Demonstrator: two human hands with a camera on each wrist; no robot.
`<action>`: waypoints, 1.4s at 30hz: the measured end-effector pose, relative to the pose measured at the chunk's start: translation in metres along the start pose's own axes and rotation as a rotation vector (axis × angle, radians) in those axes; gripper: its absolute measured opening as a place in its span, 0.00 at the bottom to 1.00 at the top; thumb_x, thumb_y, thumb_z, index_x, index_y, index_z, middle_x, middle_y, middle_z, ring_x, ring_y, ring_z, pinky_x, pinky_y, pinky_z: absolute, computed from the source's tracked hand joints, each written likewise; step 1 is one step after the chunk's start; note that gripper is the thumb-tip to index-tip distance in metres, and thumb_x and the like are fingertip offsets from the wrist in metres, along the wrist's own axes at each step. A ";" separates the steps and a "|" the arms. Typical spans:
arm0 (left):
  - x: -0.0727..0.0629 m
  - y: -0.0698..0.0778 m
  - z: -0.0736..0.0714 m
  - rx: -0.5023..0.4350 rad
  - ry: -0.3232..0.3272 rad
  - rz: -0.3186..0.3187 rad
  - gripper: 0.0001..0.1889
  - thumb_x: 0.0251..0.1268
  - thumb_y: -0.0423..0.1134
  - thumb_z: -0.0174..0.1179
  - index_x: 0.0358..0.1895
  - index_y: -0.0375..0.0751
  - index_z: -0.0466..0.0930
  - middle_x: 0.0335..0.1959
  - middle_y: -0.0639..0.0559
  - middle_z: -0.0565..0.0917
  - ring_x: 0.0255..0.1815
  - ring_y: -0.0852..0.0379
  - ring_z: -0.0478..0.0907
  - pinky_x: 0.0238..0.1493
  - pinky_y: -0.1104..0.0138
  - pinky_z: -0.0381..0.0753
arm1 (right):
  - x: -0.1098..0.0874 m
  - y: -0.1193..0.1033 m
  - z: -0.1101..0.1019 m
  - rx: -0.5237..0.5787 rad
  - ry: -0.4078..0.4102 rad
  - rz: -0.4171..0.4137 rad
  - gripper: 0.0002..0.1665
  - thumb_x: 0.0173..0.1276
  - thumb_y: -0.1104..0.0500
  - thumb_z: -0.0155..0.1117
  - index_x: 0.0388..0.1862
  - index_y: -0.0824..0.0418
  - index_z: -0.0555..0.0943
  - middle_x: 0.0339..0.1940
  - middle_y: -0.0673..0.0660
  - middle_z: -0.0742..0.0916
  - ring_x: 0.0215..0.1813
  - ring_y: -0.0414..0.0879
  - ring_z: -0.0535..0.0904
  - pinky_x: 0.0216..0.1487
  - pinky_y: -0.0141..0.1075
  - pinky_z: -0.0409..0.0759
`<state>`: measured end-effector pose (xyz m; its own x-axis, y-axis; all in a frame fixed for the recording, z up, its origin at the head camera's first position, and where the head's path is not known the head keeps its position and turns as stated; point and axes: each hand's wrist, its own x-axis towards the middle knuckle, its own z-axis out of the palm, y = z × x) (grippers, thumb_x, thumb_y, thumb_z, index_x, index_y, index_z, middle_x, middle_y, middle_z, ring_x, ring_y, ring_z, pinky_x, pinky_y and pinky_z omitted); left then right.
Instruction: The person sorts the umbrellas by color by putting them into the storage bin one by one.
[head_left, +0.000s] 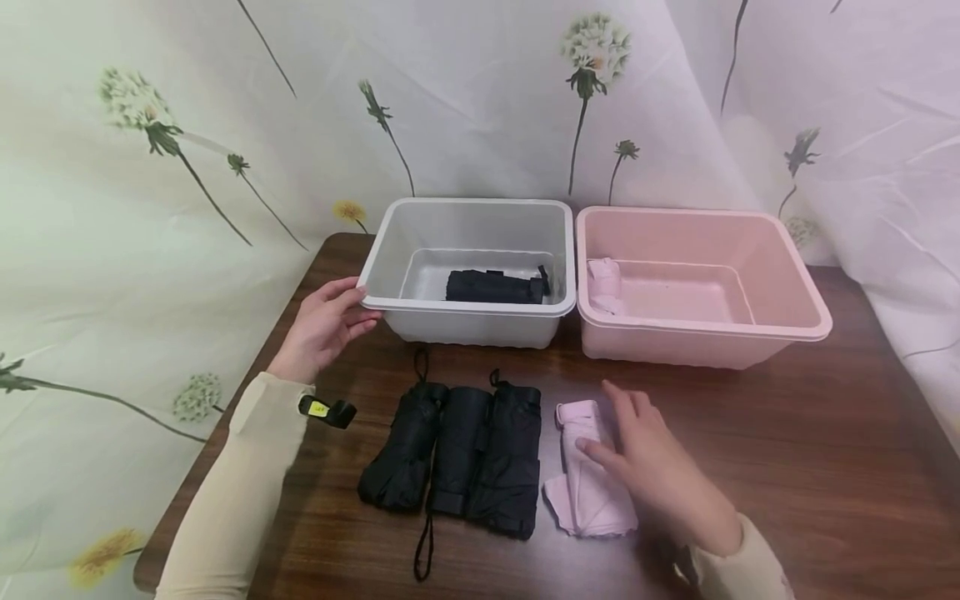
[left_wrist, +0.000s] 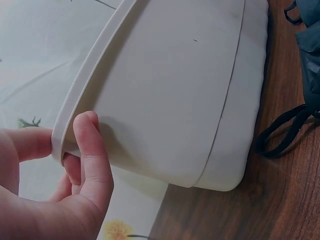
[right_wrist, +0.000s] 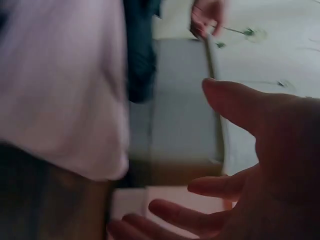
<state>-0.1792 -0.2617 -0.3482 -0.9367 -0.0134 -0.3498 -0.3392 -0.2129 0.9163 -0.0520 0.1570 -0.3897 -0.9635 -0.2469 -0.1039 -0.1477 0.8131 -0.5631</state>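
Fingers of the right hand [head_left: 656,458] are hanging apart near the folded pink umbrella [head_left: 592,487] on the surface [head_left: 750,467]; its loose flap [head_left: 557,500] is inviting slips. The left hand [head_left: 324,323] is pinching the gray tub's rim [head_left: 465,307]; tugging could tip it.

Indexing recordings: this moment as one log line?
left hand: grips grey bin; right hand: empty, near pink umbrella; table: also three black umbrellas; grey bin: one black umbrella; pink bin: another pink umbrella

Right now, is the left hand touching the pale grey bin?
Touching. The left wrist view shows the left hand gripping the pale grey bin by its rim, near a corner.
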 end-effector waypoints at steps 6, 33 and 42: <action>-0.001 0.000 0.001 0.008 0.004 -0.001 0.28 0.68 0.41 0.60 0.67 0.41 0.61 0.54 0.48 0.72 0.32 0.60 0.84 0.39 0.71 0.86 | -0.009 -0.004 0.026 -0.109 -0.049 0.034 0.55 0.58 0.38 0.69 0.74 0.64 0.58 0.60 0.72 0.73 0.59 0.66 0.73 0.54 0.62 0.76; 0.000 0.003 0.001 0.022 0.011 -0.012 0.28 0.68 0.41 0.60 0.67 0.43 0.60 0.55 0.49 0.71 0.35 0.59 0.84 0.39 0.71 0.85 | -0.014 -0.014 0.055 -0.178 -0.093 0.162 0.56 0.49 0.46 0.69 0.75 0.59 0.56 0.46 0.69 0.71 0.23 0.50 0.71 0.19 0.39 0.70; 0.000 0.003 0.001 0.025 0.008 -0.007 0.28 0.68 0.41 0.60 0.67 0.43 0.60 0.55 0.49 0.71 0.35 0.59 0.84 0.39 0.71 0.85 | -0.012 -0.011 0.054 -0.119 -0.112 0.197 0.57 0.49 0.46 0.71 0.75 0.56 0.54 0.49 0.69 0.70 0.23 0.51 0.71 0.21 0.39 0.70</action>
<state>-0.1802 -0.2616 -0.3454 -0.9337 -0.0196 -0.3574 -0.3476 -0.1888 0.9184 -0.0264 0.1229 -0.4269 -0.9465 -0.1288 -0.2957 0.0090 0.9059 -0.4234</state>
